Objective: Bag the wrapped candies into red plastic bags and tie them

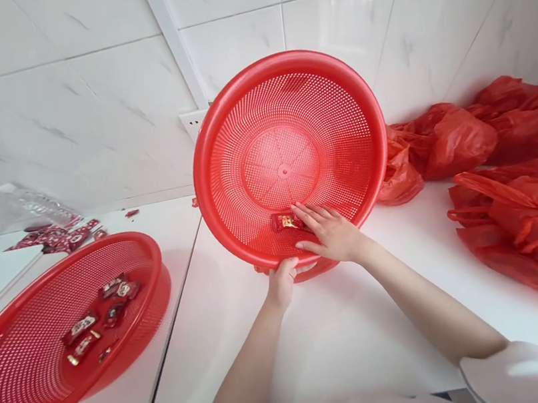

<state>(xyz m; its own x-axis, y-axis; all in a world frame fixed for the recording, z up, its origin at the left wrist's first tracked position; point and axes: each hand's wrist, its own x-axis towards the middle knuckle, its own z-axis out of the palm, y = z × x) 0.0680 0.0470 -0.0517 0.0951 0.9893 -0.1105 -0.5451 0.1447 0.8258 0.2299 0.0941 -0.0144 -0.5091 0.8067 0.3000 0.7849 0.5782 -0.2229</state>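
- The left hand (283, 280) grips the lowest part of the rim of a red mesh basket (338, 124). Its fingers are curled round the edge from below and the thumb lies on the near side.
- That hold keeps the basket tipped up on its edge on the white table (346, 345), with its open side facing the person and its back towards the tiled wall (83, 108).
- The right hand (331, 232) is inside the basket, low on the mesh near the rim. Its fingers are stretched out and slightly apart, closed on nothing.
- The tips of the right hand's fingers touch a small red wrapped sweet (286, 222). It lies alone on the lower slope of the mesh, just above the left hand.
- A white sleeve (522, 372) covers the right arm at the bottom edge of the view, and both forearms are bare.
- A second red basket (23, 380) sits flat on the table to the left, well apart from the first. It holds several dark red sweet packets (115, 290) loosely grouped near its middle.
- More loose packets (59, 237) are scattered on the table beyond that basket, close to the wall, beside a crumpled piece of clear plastic (36, 202).
- To the right lie 2 heaps of crumpled red plastic bags: 1 (514, 118) is against the wall just beside the tipped basket, and the other (531, 230) is nearer the person.
- A white wall socket (191, 122) shows just behind the basket's upper left rim.
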